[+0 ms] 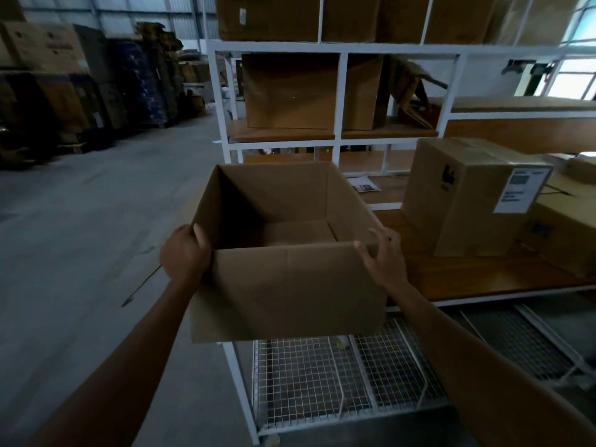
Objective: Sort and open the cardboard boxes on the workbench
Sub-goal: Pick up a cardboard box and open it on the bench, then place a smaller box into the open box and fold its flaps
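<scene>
An open, empty cardboard box is held up in front of me, over the left end of the wooden workbench. My left hand grips its near left corner, thumb over the rim. My right hand grips the near right corner, fingers hooked on the rim. A sealed cardboard box with a white label stands on the workbench to the right. Another box lies behind it at the right edge, partly hidden.
A white metal rack with several cardboard boxes rises behind the bench. Wire-mesh shelving sits under the bench. Concrete floor stretches left, with stacked cartons along the far left wall.
</scene>
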